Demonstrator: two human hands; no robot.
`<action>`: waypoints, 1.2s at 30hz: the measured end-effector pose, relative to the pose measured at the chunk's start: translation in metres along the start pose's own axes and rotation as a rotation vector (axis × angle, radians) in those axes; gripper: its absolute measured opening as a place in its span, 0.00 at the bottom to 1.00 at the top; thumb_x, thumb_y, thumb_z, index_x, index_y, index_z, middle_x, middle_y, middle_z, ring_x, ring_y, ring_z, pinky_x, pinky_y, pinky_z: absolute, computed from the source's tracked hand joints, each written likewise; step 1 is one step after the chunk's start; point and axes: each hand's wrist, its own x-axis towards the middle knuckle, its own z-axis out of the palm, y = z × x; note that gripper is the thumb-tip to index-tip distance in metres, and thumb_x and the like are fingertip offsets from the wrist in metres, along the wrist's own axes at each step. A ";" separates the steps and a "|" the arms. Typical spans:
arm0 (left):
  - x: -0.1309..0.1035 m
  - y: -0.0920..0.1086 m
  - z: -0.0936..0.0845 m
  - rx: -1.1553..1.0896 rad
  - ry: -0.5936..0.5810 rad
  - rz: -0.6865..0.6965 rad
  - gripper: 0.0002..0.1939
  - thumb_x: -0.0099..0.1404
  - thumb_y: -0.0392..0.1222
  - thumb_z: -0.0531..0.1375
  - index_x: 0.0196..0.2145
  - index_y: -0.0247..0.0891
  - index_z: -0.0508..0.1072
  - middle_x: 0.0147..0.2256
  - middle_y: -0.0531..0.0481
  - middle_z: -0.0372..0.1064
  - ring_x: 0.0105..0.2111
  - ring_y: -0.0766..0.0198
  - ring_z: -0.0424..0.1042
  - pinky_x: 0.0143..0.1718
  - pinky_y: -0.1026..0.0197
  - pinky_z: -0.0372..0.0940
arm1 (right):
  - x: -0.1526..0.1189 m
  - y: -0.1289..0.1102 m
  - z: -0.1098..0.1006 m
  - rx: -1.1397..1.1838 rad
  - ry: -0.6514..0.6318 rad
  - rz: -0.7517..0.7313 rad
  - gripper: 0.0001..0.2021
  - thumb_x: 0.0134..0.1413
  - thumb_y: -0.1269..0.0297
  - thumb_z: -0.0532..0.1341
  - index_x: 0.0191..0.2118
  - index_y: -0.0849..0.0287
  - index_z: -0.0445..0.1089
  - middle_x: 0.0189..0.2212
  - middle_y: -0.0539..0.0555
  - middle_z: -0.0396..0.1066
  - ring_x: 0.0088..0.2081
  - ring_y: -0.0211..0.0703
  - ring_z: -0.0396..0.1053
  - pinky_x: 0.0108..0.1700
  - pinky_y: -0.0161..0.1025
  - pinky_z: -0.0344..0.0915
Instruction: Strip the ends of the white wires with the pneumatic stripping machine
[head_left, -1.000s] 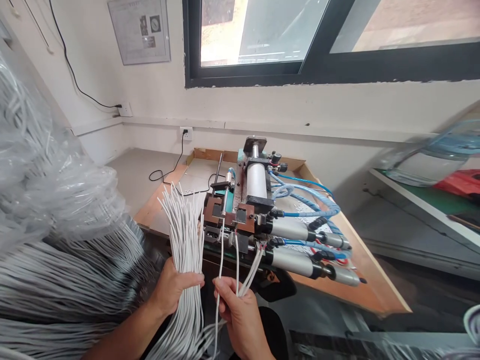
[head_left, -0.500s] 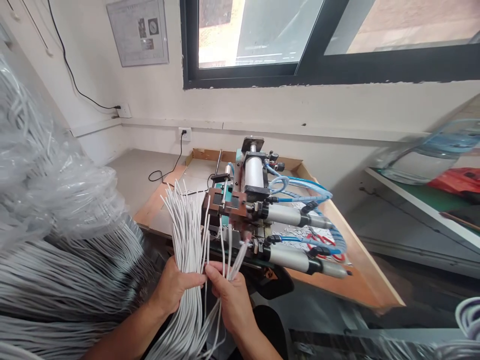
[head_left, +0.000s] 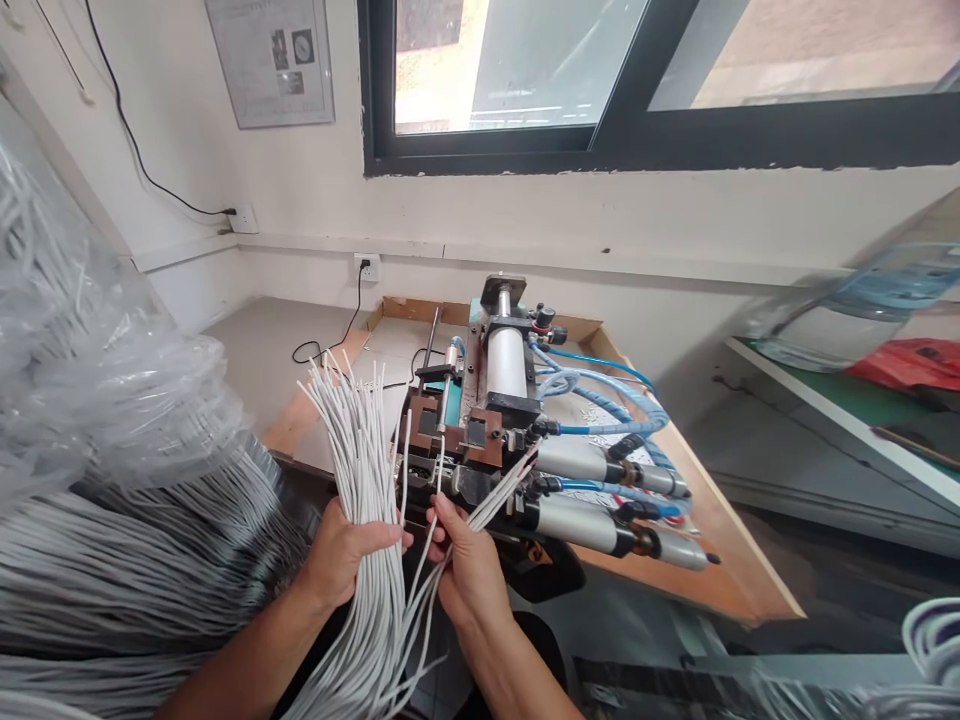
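A thick bundle of white cables (head_left: 367, 480) stands in my left hand (head_left: 349, 550), whose fingers wrap round it. One cable (head_left: 406, 470) sticks up apart at the bundle's right side. My right hand (head_left: 465, 565) is closed on a few white cables (head_left: 499, 500) that lean to the upper right. Between its thumb and finger a single cable points up at the jaws of the machine (head_left: 457, 430). The machine has brown jaw blocks, an upright silver cylinder (head_left: 507, 362) and two silver cylinders lying to the right.
The machine stands in a shallow wooden tray (head_left: 735, 540) with blue hoses (head_left: 637, 400) and scraps. Plastic-wrapped cable bundles (head_left: 127, 560) fill the left side. A water bottle (head_left: 862, 310) and red bag (head_left: 915, 362) are on a shelf at right.
The machine's brown jaws have moved apart. My right hand's cables have swung to the right, and a single cable now reaches up to the jaws. The left bundle's tips have tilted left.
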 end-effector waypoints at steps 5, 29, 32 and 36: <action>0.004 0.002 0.004 0.029 0.004 0.017 0.08 0.43 0.30 0.63 0.26 0.31 0.73 0.21 0.52 0.71 0.21 0.63 0.69 0.26 0.61 0.65 | 0.005 -0.001 0.004 0.115 -0.024 0.138 0.14 0.24 0.66 0.72 0.18 0.64 0.67 0.12 0.46 0.61 0.13 0.24 0.51 0.12 0.23 0.46; 0.001 -0.013 -0.005 0.057 -0.040 0.008 0.09 0.43 0.30 0.64 0.27 0.31 0.73 0.22 0.51 0.70 0.23 0.63 0.69 0.28 0.60 0.65 | -0.012 0.005 -0.012 -0.134 -0.065 -0.093 0.14 0.35 0.59 0.68 0.21 0.64 0.66 0.16 0.46 0.61 0.16 0.27 0.50 0.16 0.27 0.42; 0.001 -0.012 -0.003 0.054 -0.018 -0.004 0.08 0.42 0.30 0.64 0.25 0.31 0.73 0.20 0.52 0.69 0.20 0.65 0.68 0.24 0.62 0.65 | -0.009 0.003 -0.007 -0.094 -0.057 -0.062 0.14 0.33 0.60 0.68 0.19 0.63 0.64 0.15 0.46 0.60 0.15 0.26 0.49 0.15 0.26 0.42; 0.001 -0.012 -0.001 0.072 -0.002 0.009 0.07 0.41 0.29 0.64 0.23 0.31 0.72 0.17 0.52 0.68 0.18 0.66 0.65 0.21 0.64 0.62 | -0.009 0.001 -0.006 -0.100 -0.137 0.034 0.14 0.34 0.58 0.68 0.22 0.64 0.67 0.16 0.46 0.59 0.17 0.30 0.54 0.19 0.29 0.53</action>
